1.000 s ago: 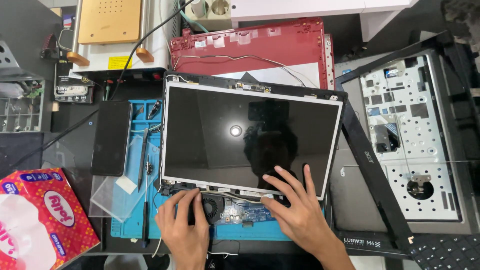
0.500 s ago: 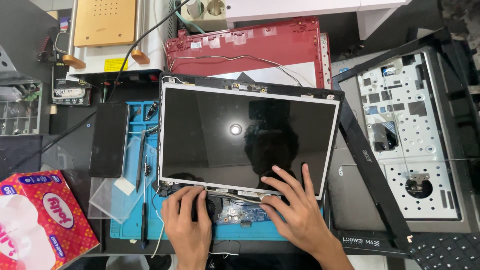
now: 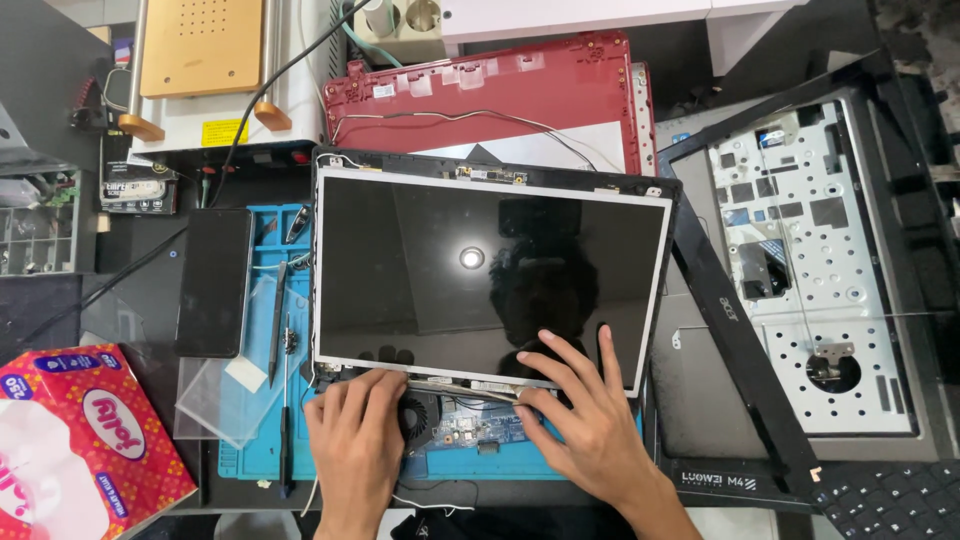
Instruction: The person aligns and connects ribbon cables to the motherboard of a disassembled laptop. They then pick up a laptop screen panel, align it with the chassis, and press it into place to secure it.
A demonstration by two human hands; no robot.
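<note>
A bare laptop screen panel [image 3: 480,270], black and glossy with a silver frame, lies flat in its black lid on a blue work mat [image 3: 255,250]. My left hand [image 3: 355,435] rests at the panel's lower left edge, fingertips on the metal frame beside a small fan [image 3: 418,418]. My right hand [image 3: 585,405] lies spread over the panel's lower right edge, fingers on the glass. Below the panel a strip of circuit board [image 3: 475,432] shows between my hands. Neither hand holds a tool.
A red laptop lid [image 3: 480,95] with loose cables lies behind the panel. A black bezel frame [image 3: 735,340] and a silver laptop chassis [image 3: 800,260] sit to the right. At left are a black phone [image 3: 213,282], screwdrivers [image 3: 278,325], a red tissue box [image 3: 85,440] and a parts tray [image 3: 40,222].
Both hands have stayed at the panel's lower edge. My left hand's fingers have shifted slightly along the frame. The panel looks unmoved.
</note>
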